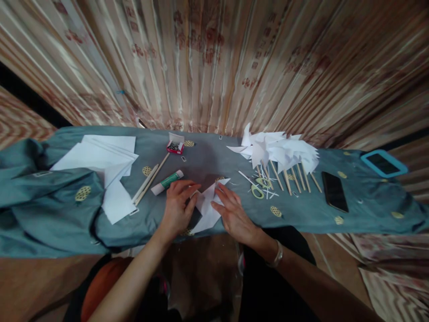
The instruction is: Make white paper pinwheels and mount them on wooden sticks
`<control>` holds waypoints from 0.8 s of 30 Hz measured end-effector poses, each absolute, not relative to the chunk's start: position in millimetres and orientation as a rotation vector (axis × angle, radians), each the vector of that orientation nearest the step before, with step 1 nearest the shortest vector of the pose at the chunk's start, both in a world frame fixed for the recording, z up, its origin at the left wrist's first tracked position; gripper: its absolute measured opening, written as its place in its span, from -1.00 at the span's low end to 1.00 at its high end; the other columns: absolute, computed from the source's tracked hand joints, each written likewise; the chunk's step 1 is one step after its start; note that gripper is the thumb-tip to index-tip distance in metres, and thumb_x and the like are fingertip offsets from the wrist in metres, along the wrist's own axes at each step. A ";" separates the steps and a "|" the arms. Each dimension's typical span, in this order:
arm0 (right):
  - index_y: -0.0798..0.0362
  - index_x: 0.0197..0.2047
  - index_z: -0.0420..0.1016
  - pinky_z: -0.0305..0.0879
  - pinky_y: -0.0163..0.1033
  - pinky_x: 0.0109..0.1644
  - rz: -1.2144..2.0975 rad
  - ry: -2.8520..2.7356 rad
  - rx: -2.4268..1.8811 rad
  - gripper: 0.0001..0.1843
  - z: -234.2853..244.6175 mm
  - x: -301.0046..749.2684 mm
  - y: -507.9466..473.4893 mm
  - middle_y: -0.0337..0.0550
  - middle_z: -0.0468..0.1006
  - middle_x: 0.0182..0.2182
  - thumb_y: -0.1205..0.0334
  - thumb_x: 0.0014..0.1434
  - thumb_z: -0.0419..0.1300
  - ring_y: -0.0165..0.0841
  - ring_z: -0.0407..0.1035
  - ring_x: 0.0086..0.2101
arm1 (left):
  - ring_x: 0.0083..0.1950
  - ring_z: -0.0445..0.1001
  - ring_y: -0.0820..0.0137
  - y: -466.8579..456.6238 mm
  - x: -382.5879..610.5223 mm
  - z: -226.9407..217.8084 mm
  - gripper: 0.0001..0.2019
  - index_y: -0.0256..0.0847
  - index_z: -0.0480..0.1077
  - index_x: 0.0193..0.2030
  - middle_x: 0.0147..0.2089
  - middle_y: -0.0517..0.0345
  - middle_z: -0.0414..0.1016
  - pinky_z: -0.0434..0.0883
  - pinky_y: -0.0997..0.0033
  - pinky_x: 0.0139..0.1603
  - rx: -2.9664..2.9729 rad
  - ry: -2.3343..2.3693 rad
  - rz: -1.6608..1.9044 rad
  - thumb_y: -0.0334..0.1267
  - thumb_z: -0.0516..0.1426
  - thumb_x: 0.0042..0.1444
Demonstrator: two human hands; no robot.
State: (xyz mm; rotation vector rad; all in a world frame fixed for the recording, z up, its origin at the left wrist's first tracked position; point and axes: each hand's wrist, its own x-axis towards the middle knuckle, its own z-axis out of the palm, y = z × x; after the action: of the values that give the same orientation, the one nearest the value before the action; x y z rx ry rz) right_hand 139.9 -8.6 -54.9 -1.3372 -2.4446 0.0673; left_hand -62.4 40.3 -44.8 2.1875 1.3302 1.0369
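Observation:
A cut piece of white paper (208, 212) with pointed corners lies in front of me near the table's front edge. My left hand (179, 203) has its thumb and fingers closed on the paper's left edge. On the other side, my right hand (234, 213) grips the paper near its upper right, thumb and fingers bent over it. A green and white glue stick (167, 182) lies just left of my left hand. Scissors with green handles (257, 191) rest among thin paper strips to the right.
Paper pinwheels (284, 150) on wooden sticks (286, 181) lie at right, beside a black phone (335, 191) and a blue-framed device (384, 163). White sheets (114, 145), long sticks (150, 181) and a small red box (175, 146) of metal pins are at left. A curtain (201, 67) hangs behind.

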 end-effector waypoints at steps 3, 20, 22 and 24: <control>0.18 0.02 0.45 0.12 0.18 0.22 0.123 -2.452 -1.336 -0.58 -50.7 141.7 -10.6 0.25 0.30 0.20 0.57 0.15 -0.03 -0.05 -0.10 0.33 | 0.04 0.39 0.23 35.8 -69.8 -39.5 -0.76 -0.16 0.51 -0.06 -0.05 0.02 0.48 0.35 0.08 0.11 2.119 1.363 1.079 -0.26 0.06 0.23; 0.09 -0.16 0.59 0.15 0.22 0.20 0.224 -2.219 -1.327 -0.65 -54.4 138.7 -3.7 0.15 0.33 0.21 0.49 0.02 0.10 -0.01 0.00 0.30 | 0.13 0.47 0.21 -71.7 -63.1 -28.5 -0.51 -0.11 0.44 0.05 0.06 0.05 0.54 0.35 0.19 0.20 0.573 1.292 1.166 -0.15 0.32 -0.07; 0.06 -0.13 0.59 0.14 0.20 0.22 0.239 -2.158 -1.342 -0.65 -53.0 138.9 -6.3 0.10 0.32 0.22 0.47 0.05 0.10 -0.04 0.00 0.30 | 0.13 0.48 0.23 -67.8 -57.0 -26.7 -0.52 -0.15 0.43 0.03 0.09 0.01 0.53 0.33 0.19 0.23 0.346 1.180 1.172 -0.20 0.33 -0.09; 0.04 -0.11 0.58 0.12 0.18 0.24 0.232 -2.120 -1.336 -0.64 -50.6 139.3 -9.5 0.06 0.31 0.23 0.47 0.06 0.10 -0.06 -0.01 0.31 | 0.09 0.50 0.23 -56.6 -53.2 -23.7 -0.61 -0.20 0.45 -0.07 0.05 -0.04 0.55 0.34 0.17 0.22 0.269 1.096 1.123 -0.19 0.31 -0.07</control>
State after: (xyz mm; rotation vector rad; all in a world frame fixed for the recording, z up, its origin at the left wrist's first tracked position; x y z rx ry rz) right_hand 139.3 -9.5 -50.6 -1.3356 -2.1198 0.2324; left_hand -53.2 -56.6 -23.7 0.2695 1.0962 1.1233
